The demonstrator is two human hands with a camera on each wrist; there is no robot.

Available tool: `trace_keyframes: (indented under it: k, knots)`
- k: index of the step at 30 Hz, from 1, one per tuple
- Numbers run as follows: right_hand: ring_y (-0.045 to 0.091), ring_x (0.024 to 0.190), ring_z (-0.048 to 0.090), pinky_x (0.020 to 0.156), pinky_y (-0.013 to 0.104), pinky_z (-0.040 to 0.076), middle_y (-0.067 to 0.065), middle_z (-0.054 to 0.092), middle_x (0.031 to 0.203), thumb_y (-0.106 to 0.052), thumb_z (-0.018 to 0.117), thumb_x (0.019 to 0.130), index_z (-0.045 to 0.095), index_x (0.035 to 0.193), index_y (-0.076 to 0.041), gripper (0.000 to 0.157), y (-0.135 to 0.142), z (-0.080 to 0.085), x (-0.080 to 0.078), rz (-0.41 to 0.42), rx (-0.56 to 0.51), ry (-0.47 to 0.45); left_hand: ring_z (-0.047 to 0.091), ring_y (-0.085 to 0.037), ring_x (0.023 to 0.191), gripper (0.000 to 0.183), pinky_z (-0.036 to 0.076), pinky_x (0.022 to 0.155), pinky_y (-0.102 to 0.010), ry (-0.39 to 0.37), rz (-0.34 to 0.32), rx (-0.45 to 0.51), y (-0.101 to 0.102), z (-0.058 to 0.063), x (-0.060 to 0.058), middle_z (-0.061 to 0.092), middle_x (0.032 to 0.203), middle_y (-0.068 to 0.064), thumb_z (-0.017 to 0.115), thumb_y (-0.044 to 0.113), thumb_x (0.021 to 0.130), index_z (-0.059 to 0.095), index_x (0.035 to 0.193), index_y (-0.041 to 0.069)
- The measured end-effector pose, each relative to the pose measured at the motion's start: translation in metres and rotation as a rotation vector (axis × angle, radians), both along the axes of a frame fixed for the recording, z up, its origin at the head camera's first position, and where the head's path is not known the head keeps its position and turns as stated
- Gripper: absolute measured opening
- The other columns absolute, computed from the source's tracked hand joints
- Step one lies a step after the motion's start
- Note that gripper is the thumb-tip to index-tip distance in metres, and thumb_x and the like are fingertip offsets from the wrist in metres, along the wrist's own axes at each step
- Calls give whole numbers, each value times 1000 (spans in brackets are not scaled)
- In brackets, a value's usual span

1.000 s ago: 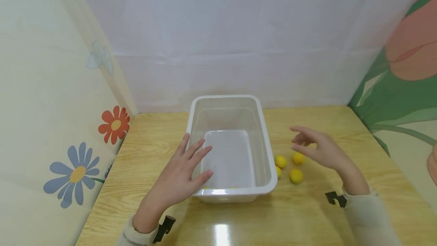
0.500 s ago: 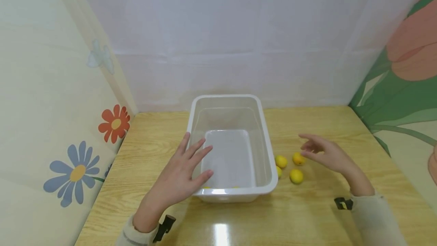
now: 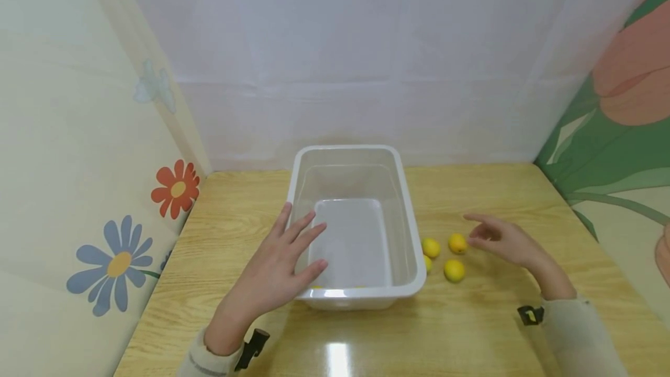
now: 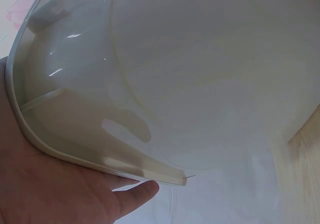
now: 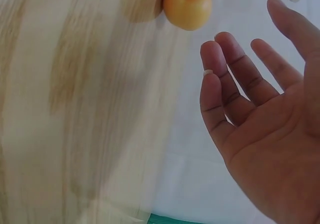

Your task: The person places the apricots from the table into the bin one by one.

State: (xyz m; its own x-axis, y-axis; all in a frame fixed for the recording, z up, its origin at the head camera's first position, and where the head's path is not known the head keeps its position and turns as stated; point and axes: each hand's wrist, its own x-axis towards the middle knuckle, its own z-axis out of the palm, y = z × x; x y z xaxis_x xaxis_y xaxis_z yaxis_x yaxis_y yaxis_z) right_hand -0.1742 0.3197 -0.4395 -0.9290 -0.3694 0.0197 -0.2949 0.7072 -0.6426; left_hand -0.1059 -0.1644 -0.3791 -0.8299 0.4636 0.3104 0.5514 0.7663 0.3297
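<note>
My left hand (image 3: pixel 274 269) lies over the near left corner of a pale plastic tub (image 3: pixel 409 214), fingers spread, touching the rim. In the left wrist view the tub's rim (image 4: pixel 75 158) runs along the palm and thumb. My right hand (image 3: pixel 506 242) hovers beside a small round yellow fruit (image 3: pixel 458 243), its fingers loosely bent with nothing between them. The right wrist view shows that fruit, more orange with a dark stem dimple, beyond the fingertips (image 5: pixel 212 56). Other yellow fruits (image 3: pixel 454 270) lie close by on the table. Slivers of yellow show inside the tub behind its near wall.
The wooden table (image 3: pixel 419 336) ends at a white cloth backdrop (image 3: pixel 340 63) behind the tub. A flower-printed panel (image 3: pixel 68 162) stands on the left, and another with a large pink tulip (image 3: pixel 638 74) on the right. One yellow fruit (image 3: pixel 428 264) is partly hidden by the tub's right side.
My right hand has moved to the right and lower, from above the fruits to the right side of one. The left hand and tub stay put.
</note>
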Motion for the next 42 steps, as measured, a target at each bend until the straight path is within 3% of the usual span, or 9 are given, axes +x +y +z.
trace_keyframes:
  k: [5,12,19,28,42]
  knots:
    - [12,91,66,80,31,53,4,73,102,-24,70,97,50,145,-1,57,2,-5,-1,-10,18,-41,8,-45,154,61,26,117,-64,-15,4,-5,0,1,0,40,160,-9,59,50,98,52,149,18]
    - [21,97,65,85,42,52,5,72,105,-30,70,97,49,147,-2,60,3,-12,-5,-21,39,-114,7,-44,154,62,24,118,-64,-29,11,0,0,2,1,39,161,-9,60,50,97,52,149,18]
    - [23,100,65,86,42,52,9,71,109,-32,70,96,50,146,-3,61,1,-17,-7,-5,62,-168,6,-42,155,62,23,119,-62,-30,9,-3,0,1,0,39,161,-8,60,51,97,52,150,19]
    - [29,103,66,89,53,54,15,70,114,-39,71,94,54,143,-5,62,-5,-18,-9,-3,100,-196,6,-41,155,62,23,119,-62,-36,17,-4,0,1,1,38,161,-7,59,52,98,51,150,19]
    - [39,112,62,93,59,50,24,65,123,-42,73,92,60,137,-6,60,-12,-22,-14,-47,145,-213,8,-44,154,61,25,118,-63,-17,12,11,0,1,1,41,160,-8,61,49,97,54,148,18]
